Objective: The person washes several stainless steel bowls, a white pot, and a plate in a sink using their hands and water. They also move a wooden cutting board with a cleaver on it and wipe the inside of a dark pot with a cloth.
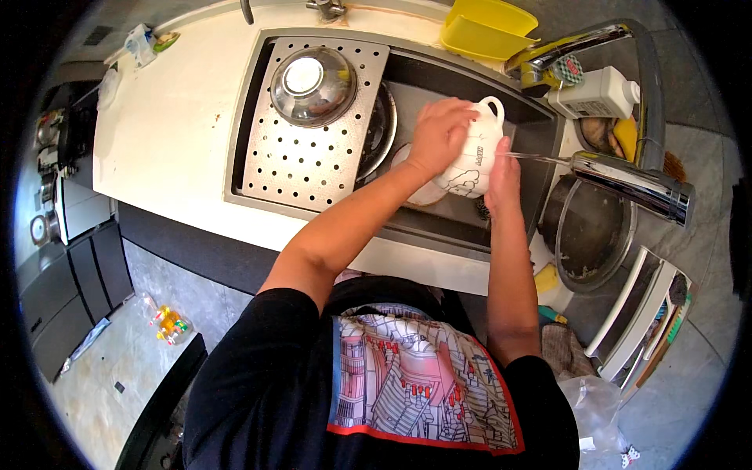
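Observation:
A white ceramic bowl or cup with a loop handle (pixel 470 161) and a black line drawing is held over the dark sink (pixel 529 170). My left hand (pixel 442 134) lies across its upper left side, the fingers near the rim. Along its right side rests my right hand (pixel 504 176), close to the thin stream of water from the chrome faucet (pixel 628 182). Below the held piece, a pale round dish (pixel 420 197) lies in the basin, partly hidden by my left forearm. A dark round pan or lid (pixel 379 132) sits partly under the perforated metal tray.
An upturned glass bowl (pixel 314 88) stands on the perforated metal tray (pixel 317 158) over the sink's left part. A yellow plastic holder (pixel 487 29) is behind the basin. To the right are a white bottle (pixel 599 94), a dark pot (pixel 593 235) and a white rack (pixel 634 311).

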Tool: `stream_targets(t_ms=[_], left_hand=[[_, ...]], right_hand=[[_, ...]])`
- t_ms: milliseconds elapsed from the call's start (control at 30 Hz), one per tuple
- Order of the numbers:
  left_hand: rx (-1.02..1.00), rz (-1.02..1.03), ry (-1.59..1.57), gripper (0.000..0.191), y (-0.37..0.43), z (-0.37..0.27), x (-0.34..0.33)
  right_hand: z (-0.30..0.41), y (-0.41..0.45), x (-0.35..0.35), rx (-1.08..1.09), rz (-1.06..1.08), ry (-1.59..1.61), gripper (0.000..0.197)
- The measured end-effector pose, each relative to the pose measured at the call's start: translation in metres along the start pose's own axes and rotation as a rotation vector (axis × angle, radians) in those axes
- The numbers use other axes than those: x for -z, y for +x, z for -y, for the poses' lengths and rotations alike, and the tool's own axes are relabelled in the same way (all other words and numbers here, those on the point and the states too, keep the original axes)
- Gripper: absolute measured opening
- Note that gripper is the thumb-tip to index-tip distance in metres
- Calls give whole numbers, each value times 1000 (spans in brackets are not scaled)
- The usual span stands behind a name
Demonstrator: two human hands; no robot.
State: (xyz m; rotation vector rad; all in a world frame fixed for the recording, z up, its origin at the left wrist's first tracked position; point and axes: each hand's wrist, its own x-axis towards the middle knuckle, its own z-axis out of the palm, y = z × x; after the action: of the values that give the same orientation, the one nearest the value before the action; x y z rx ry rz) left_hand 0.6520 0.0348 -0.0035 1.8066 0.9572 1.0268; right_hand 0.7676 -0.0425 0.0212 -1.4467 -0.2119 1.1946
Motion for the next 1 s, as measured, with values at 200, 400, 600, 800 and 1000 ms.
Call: stream_targets(t_ms=[200, 400, 600, 800, 1000], left_hand=[[-273, 239, 310, 46, 11, -15, 6], [-77, 278, 93, 47, 20, 7, -1], [-260, 148, 453, 58, -39, -19, -2], [133, -311, 29, 44, -51, 14, -16], [694, 54, -444, 51, -39, -37, 8]], right_hand=[[-2, 12, 10, -27, 111, -74, 54], [-2, 14, -4, -104, 23, 57, 49], [-8, 25, -17, 23, 54, 284, 49], [-10, -6, -37, 138, -109, 410, 49], [-27, -21, -19, 396, -172, -658, 38]])
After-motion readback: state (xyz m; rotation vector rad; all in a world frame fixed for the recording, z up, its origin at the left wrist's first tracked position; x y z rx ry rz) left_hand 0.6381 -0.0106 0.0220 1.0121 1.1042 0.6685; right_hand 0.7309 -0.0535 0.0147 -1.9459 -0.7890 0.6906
